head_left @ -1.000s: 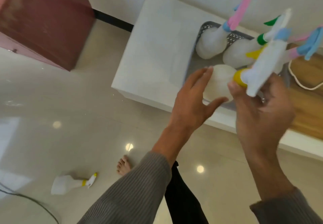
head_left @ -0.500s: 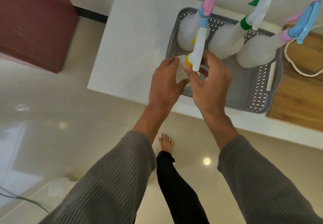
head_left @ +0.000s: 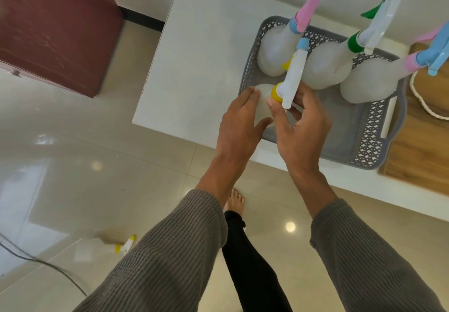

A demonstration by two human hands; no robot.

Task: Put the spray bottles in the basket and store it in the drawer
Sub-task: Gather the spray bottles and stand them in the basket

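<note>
Change: the yellow-collared bottle (head_left: 267,97), held tilted above the basket a second ago, has been lowered into the basket's 9 o'clock corner; a fourth bottle is judged nearly placed.
Basket (head_left: 371,127): grey, on the white counter (head_left: 194,68); three upright spray bottles (head_left: 323,68) are held along its 12 o'clock side, the 5 o'clock part bare.
Left hand (head_left: 239,127): fingers spread against the bottle's body.
Right hand (head_left: 302,127): thumb and fingers closed around the bottle's neck.
Floor bottle (head_left: 102,249): left lying at 7 o'clock, outside the basket.
Drawer: not identified.
</note>
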